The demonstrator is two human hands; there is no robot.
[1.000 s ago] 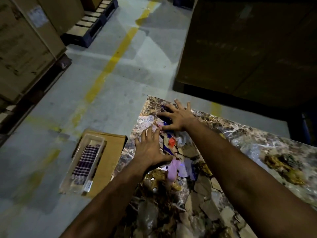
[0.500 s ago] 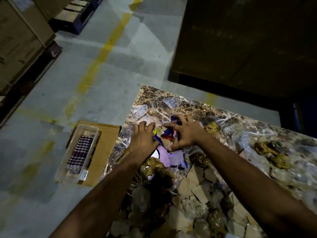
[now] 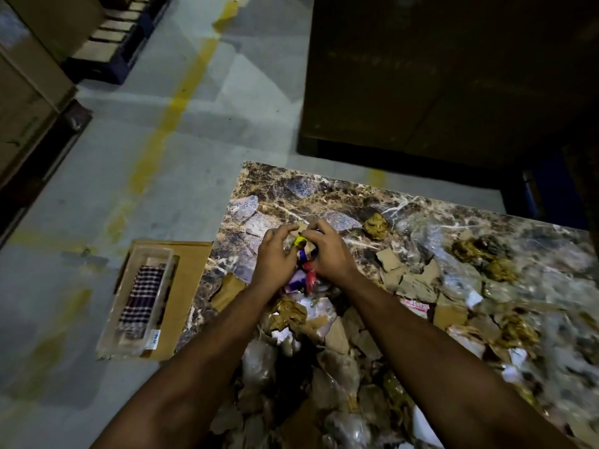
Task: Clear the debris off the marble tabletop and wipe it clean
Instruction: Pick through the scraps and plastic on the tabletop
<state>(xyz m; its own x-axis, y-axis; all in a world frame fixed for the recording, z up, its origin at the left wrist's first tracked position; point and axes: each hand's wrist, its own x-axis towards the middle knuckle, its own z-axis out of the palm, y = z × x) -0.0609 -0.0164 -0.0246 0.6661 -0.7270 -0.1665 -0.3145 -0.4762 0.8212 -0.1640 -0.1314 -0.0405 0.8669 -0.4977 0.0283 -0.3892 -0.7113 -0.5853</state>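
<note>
wrappers [image 3: 303, 264] now bunched into one wad at table's 10 o'clock, were spread flat a second ago | gathering underway, I judge wiping far off | left hand [image 3: 275, 257] at wad's 9 o'clock, right hand [image 3: 327, 254] at 3, both curled and gripping it | cardboard scraps [image 3: 411, 280] litter marble [image 3: 324, 192] from 3 to 6 o'clock

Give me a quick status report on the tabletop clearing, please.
Left hand and right hand cupped round a bunch of coloured wrappers. Marble tabletop not yet cleared: cardboard scraps, crumpled paper, clear plastic.
</note>
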